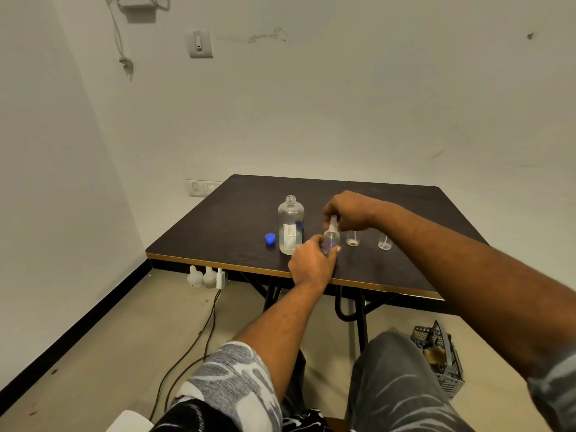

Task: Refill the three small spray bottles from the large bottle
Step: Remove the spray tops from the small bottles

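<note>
The large clear bottle (290, 224) stands uncapped on the dark table (218, 232), with a little liquid at its bottom. Its blue cap (270, 238) lies just to its left. My left hand (311, 261) grips the body of a small clear spray bottle (331, 239) right of the large bottle. My right hand (349, 212) pinches the white spray head (333, 222) on top of that bottle. Two more small clear bottles stand to the right with no tops: one (353, 238) with a brownish trace at its bottom, the other (385, 242) further right.
The table's gold-trimmed front edge (374, 283) faces me. Under it are black folding legs (358, 310), white containers (202, 276) and a power strip with cables on the floor. A dark plastic crate (439, 353) sits on the floor at right. My knees are below.
</note>
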